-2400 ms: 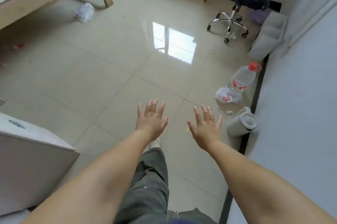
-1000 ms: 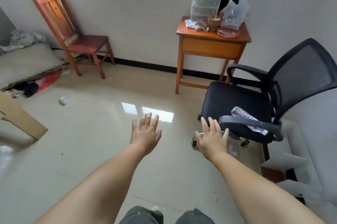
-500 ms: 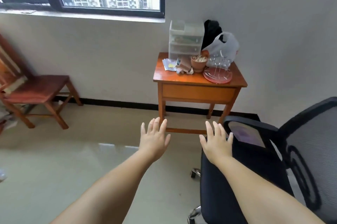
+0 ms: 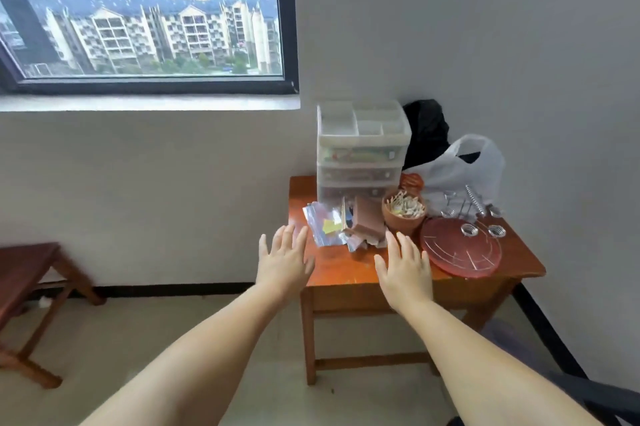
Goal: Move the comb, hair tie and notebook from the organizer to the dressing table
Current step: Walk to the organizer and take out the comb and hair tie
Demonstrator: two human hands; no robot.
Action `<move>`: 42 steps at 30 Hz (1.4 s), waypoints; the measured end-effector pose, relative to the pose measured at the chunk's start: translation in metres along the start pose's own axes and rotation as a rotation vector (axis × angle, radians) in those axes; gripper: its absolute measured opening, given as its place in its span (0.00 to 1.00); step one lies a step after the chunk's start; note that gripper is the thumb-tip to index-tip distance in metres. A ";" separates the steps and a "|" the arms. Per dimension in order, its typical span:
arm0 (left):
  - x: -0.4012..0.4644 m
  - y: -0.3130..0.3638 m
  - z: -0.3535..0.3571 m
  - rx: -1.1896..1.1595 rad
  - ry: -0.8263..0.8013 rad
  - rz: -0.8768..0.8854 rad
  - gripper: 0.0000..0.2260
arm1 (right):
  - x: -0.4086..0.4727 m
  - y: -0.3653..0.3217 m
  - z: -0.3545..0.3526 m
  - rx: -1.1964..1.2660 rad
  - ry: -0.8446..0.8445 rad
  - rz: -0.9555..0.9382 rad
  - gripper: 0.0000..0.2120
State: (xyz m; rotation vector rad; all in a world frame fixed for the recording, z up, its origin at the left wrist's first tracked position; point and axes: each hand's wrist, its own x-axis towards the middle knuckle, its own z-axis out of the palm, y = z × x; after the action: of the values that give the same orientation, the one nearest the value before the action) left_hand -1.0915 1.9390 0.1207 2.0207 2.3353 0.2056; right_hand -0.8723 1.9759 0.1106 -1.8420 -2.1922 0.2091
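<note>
A white plastic drawer organizer (image 4: pixel 360 152) stands at the back of a small orange wooden dressing table (image 4: pixel 343 264) against the wall. Its drawers are shut; coloured things show dimly through the top drawer front. I cannot make out a comb, hair tie or notebook. My left hand (image 4: pixel 282 259) hovers open off the table's front left corner. My right hand (image 4: pixel 405 269) hovers open over the table's front edge, below a clay pot (image 4: pixel 403 216). Neither hand holds anything.
On the table lie clear packets with coloured bits (image 4: pixel 325 226), a brown box (image 4: pixel 367 216), a red round lid (image 4: pixel 460 250), metal springs (image 4: pixel 469 230) and a white plastic bag (image 4: pixel 460 171). A black office chair (image 4: pixel 595 398) is at lower right, a wooden chair (image 4: pixel 27 273) at left.
The view has swung up from the floor and closed in on the table. Both open hands now reach the table's front edge; the office chair has slid out to the lower right.
</note>
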 end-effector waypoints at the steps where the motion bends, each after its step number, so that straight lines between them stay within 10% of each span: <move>1: 0.026 -0.005 -0.005 -0.014 0.009 -0.005 0.25 | 0.022 -0.006 0.000 0.043 0.009 0.007 0.26; 10: 0.217 0.010 -0.031 -0.346 0.187 -0.082 0.25 | 0.219 -0.046 0.009 0.721 0.032 0.170 0.23; 21: 0.301 0.021 -0.037 -1.109 0.110 -0.113 0.15 | 0.282 -0.048 0.000 1.908 -0.103 0.934 0.10; 38: 0.297 0.015 -0.050 -1.164 -0.110 -0.102 0.18 | 0.166 -0.038 -0.008 1.805 -0.014 0.985 0.11; 42: 0.276 0.016 -0.055 -0.758 0.155 -0.102 0.21 | 0.164 -0.022 -0.030 1.572 -0.308 0.816 0.09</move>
State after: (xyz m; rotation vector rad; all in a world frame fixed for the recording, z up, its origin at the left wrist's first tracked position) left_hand -1.1232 2.2097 0.1916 1.5370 1.9685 1.0803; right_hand -0.9099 2.1313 0.1641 -1.4283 -0.5433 1.7671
